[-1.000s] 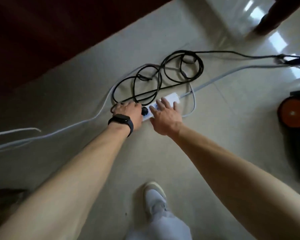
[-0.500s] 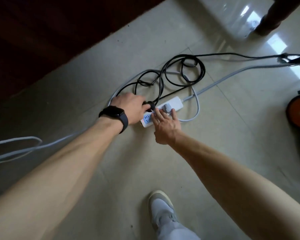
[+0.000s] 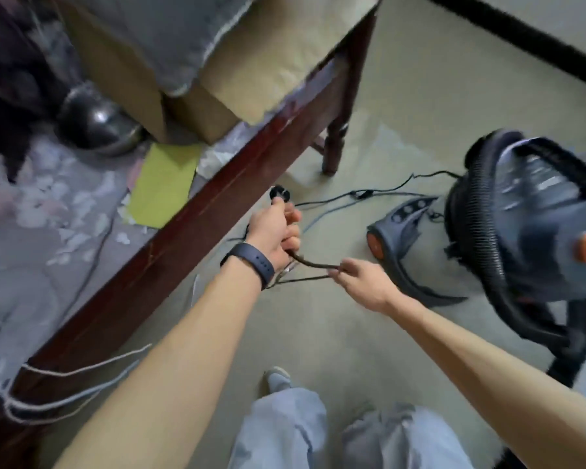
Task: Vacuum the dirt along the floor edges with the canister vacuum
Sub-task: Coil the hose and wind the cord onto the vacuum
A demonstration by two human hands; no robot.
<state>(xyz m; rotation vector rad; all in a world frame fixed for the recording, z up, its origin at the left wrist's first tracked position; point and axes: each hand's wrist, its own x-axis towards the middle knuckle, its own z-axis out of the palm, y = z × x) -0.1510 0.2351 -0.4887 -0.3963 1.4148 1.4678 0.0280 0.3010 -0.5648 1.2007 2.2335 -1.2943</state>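
At three o'clock on the floor [image 3: 420, 96] sits the canister vacuum [image 3: 528, 211], ribbed hose [image 3: 486, 231] looped around it. Centre-frame, the left grip [image 3: 278, 231] clenches the black power cord [image 3: 318, 265], its plug [image 3: 280, 193] poking out toward twelve; just toward four, the right grip [image 3: 362, 282] pinches the same cord.

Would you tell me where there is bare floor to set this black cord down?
Bare beige floor lies between the dark red wooden table leg and the black baseboard, and ahead of the white shoe. Thin cables crowd the floor beside the grey canister vacuum.
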